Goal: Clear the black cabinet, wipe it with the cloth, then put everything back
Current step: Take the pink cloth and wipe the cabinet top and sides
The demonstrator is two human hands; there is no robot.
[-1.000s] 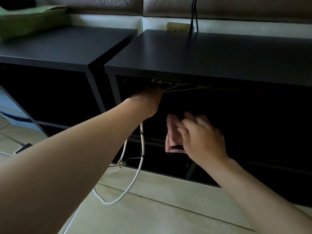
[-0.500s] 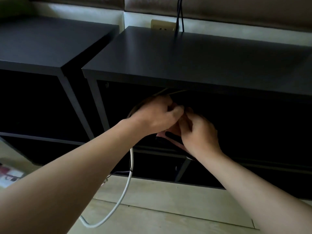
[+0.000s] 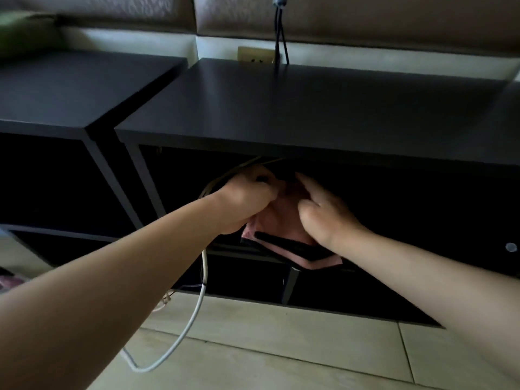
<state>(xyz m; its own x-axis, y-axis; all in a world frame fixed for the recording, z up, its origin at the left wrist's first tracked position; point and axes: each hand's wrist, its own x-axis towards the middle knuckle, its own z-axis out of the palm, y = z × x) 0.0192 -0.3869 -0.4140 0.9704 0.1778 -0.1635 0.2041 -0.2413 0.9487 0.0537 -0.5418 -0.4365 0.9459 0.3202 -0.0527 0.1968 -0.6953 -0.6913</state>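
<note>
The black cabinet stands in front of me with its upper compartment dark. My left hand reaches into that compartment just under the top board, fingers curled round a bundle of white cables that loops down to the floor. Right beside it, my right hand grips a pink cloth. The cloth is folded round a flat black object, whose edge pokes out below both hands. The two hands touch at the cloth.
A second black cabinet stands to the left, with something green at its far end. A wall outlet and two dark cords sit behind the cabinet top. Pale floor tiles lie below.
My left hand came down from under the top board to meet my right hand at the cloth. The right hand with the cloth rose a little, and my view shifted right.
</note>
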